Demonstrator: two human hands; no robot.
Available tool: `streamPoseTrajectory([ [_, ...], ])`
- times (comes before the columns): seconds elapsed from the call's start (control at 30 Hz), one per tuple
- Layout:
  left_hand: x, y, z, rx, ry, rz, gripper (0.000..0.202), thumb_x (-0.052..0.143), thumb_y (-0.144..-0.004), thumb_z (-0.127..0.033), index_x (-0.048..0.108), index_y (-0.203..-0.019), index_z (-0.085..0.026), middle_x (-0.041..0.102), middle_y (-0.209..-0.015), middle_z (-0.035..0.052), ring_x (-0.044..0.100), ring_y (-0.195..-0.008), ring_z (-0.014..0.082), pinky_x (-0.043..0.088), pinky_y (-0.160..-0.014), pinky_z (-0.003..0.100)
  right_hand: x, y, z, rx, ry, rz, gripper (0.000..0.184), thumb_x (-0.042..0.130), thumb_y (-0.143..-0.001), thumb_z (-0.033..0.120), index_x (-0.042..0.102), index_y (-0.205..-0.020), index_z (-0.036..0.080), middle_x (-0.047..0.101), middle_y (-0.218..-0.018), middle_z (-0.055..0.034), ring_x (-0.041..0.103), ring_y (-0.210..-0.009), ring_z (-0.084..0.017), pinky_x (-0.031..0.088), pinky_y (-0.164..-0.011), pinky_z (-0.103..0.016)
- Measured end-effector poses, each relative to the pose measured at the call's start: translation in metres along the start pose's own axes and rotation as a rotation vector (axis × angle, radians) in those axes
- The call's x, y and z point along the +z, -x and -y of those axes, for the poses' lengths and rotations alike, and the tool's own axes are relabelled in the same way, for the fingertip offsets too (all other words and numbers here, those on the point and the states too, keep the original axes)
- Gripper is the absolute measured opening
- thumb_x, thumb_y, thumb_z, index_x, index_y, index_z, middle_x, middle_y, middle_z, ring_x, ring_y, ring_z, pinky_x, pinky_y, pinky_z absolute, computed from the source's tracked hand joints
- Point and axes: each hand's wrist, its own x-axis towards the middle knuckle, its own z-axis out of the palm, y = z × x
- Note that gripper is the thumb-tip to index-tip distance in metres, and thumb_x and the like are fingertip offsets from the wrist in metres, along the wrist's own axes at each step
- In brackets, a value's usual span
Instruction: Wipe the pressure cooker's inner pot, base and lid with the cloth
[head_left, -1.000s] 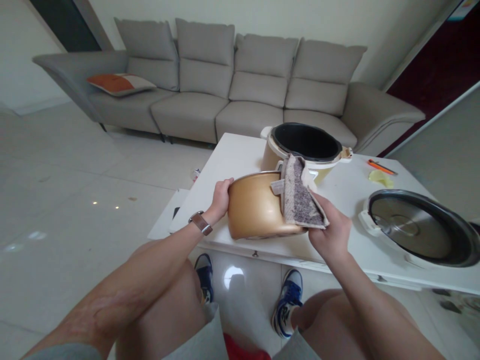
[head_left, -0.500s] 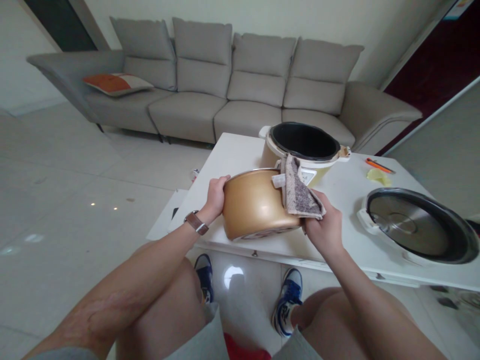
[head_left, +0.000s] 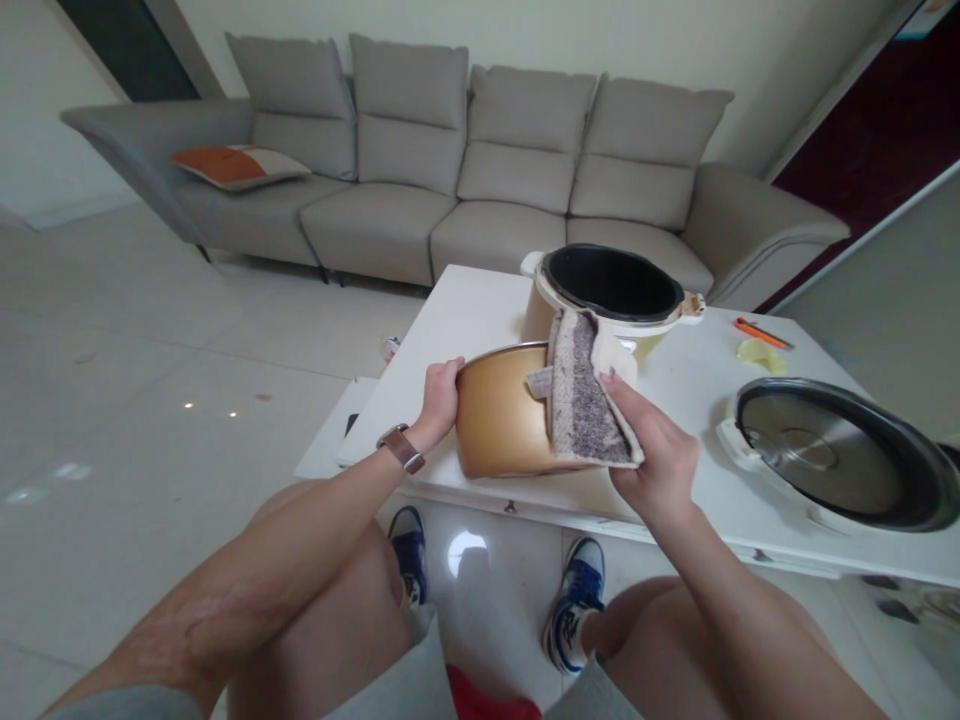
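Gold inner pot [head_left: 502, 410]: held between both hands at the near edge of the desk [head_left: 480, 300], toward the near left corner. Tilted, outer wall toward the camera, mouth toward the far edge. Can't tell whether the base touches the desk.

Left hand [head_left: 441, 400]: curled over the rim and left wall of the pot, mostly closed, gripping it. Brown-strapped watch [head_left: 403, 449] on that wrist.

Right hand [head_left: 664, 445]: closed on a folded grey-and-cream cloth [head_left: 589, 395]. Pressed against the pot's right side, reaching up past the rim and covering much of that wall. White fabric tag [head_left: 539, 383] poking out from its left edge. Grip partly hidden; can't tell if also on bare metal.

Rice cooker body [head_left: 611, 285]: upright near the far edge, just behind pot and cloth, open-topped, black inside. Can't tell if touching the cloth.

Detached cooker lid [head_left: 832, 450]: flat toward the near right corner, metal inner plate up.

Orange-and-black utility knife [head_left: 761, 333]: near the far right corner. Pale yellow scrap [head_left: 761, 355] just beside, too blurred to identify.

Beyond the far edge: grey sofa [head_left: 517, 190], orange-and-white cushion [head_left: 240, 167] at its left end. Below the near edge: blue-and-white sneakers [head_left: 576, 600].
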Motion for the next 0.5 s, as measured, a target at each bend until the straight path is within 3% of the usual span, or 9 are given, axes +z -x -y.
streamPoseTrajectory([
  [0.2, 0.001, -0.004, -0.004, 0.054, 0.023, 0.039, 0.040, 0.057, -0.084, -0.030, 0.040, -0.049, -0.023, 0.032, -0.053, -0.0041, 0.030, -0.057, 0.0133, 0.024, -0.054, 0.031, 0.003, -0.002, 0.004, -0.072, -0.015, 0.003, 0.068, 0.057, -0.090, 0.007, 0.052, -0.155, 0.026, 0.068, -0.144, -0.0053, 0.063, -0.136, -0.027, 0.056, -0.113, -0.039],
  [0.33, 0.002, -0.008, 0.003, 0.070, 0.071, 0.061, 0.035, 0.057, -0.082, -0.035, 0.046, -0.052, -0.021, 0.038, -0.055, -0.0035, 0.034, -0.059, 0.0130, 0.027, -0.055, 0.029, 0.006, 0.001, 0.000, 0.104, -0.079, -0.013, 0.069, 0.054, -0.084, 0.004, 0.058, -0.149, 0.026, 0.068, -0.144, -0.0050, 0.066, -0.133, -0.026, 0.055, -0.113, -0.040],
  [0.5, 0.002, -0.009, 0.007, 0.049, 0.068, 0.036, 0.035, 0.057, -0.081, -0.040, 0.047, -0.053, -0.021, 0.040, -0.056, -0.0031, 0.037, -0.060, 0.0135, 0.027, -0.056, 0.029, 0.010, 0.005, -0.011, 0.381, -0.076, -0.005, 0.061, 0.055, -0.078, 0.008, 0.067, -0.135, 0.023, 0.079, -0.123, -0.0053, 0.078, -0.108, -0.028, 0.064, -0.091, -0.038],
])
